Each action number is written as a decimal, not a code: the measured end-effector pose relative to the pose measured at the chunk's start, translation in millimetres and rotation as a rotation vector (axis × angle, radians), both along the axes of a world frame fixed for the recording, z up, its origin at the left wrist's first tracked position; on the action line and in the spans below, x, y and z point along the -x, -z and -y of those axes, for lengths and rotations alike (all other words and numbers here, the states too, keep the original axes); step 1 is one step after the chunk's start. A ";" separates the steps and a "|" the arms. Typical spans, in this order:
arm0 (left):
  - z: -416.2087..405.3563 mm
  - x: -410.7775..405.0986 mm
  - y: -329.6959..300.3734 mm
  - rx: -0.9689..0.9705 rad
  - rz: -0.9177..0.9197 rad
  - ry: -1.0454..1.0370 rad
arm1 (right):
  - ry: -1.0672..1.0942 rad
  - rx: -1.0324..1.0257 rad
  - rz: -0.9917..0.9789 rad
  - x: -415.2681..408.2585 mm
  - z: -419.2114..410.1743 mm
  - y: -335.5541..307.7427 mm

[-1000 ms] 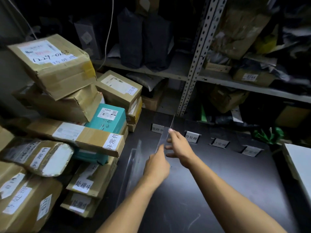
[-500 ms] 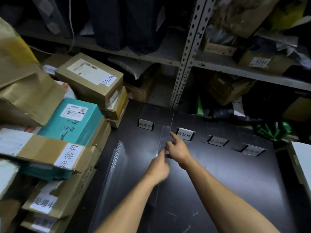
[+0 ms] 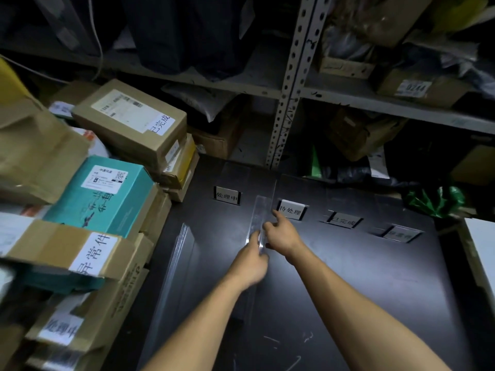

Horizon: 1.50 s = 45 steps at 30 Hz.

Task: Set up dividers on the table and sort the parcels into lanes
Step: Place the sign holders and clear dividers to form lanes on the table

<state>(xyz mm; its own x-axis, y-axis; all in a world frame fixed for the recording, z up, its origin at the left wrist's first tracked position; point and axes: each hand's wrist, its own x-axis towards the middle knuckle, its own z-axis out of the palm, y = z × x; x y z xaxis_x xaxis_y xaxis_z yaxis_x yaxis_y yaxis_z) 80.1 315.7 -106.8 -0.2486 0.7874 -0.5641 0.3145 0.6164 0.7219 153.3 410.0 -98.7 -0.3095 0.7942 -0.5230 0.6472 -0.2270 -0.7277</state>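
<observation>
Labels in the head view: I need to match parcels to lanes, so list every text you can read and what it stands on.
"处理中": first table sign
"待处理": second table sign
"已完成": third table sign, faint
Fourth table sign: blurred, unreadable
"已完成": top brown box
"异常件": long box
"处理中": bottom box
"0244": shelf box
Teal box label: too small
</observation>
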 end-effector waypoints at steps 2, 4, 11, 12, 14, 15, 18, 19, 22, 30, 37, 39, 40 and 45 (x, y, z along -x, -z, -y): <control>7.7 6.4 -4.1 -0.033 -0.007 -0.020 | -0.027 -0.046 0.071 -1.8 4.7 -7.8; 19.6 15.1 -10.3 -0.088 -0.008 -0.056 | -0.042 -0.138 0.129 -2.8 14.9 -19.9; 90.8 59.0 -32.9 -0.262 -0.226 -0.232 | -0.120 -0.436 0.079 24.0 77.1 -56.1; 102.4 66.1 -33.1 -0.259 -0.263 -0.247 | -0.148 -0.411 0.062 31.1 88.5 -58.2; 124.4 78.0 -32.2 -0.243 -0.337 -0.264 | -0.215 -0.368 0.048 45.2 113.1 -58.7; 135.1 81.9 -31.6 -0.250 -0.360 -0.258 | -0.248 -0.337 0.046 51.4 126.3 -56.8; 163.1 86.2 -30.7 -0.391 -0.407 -0.282 | -0.354 -0.209 0.057 67.1 162.3 -44.9; 170.7 86.8 -29.7 -0.433 -0.418 -0.321 | -0.384 -0.177 0.066 71.3 172.4 -40.5; 188.4 90.4 -19.3 -0.420 -0.392 -0.387 | -0.414 -0.089 0.062 81.1 197.0 -29.7; 214.9 89.1 6.5 -0.043 -0.162 -0.223 | -0.389 -0.017 0.070 93.4 220.1 -15.2; 213.5 91.1 -13.4 -0.024 -0.195 -0.259 | -0.384 0.052 0.035 92.7 220.5 -21.8; 210.5 90.4 -28.4 -0.041 -0.227 -0.277 | -0.379 0.077 0.028 92.6 221.2 -25.5; 208.9 89.3 -37.6 -0.051 -0.235 -0.283 | -0.380 0.083 0.028 92.3 221.5 -28.1; 205.8 74.0 -83.8 -0.081 -0.361 -0.226 | -0.326 -0.076 -0.017 82.3 217.2 -54.3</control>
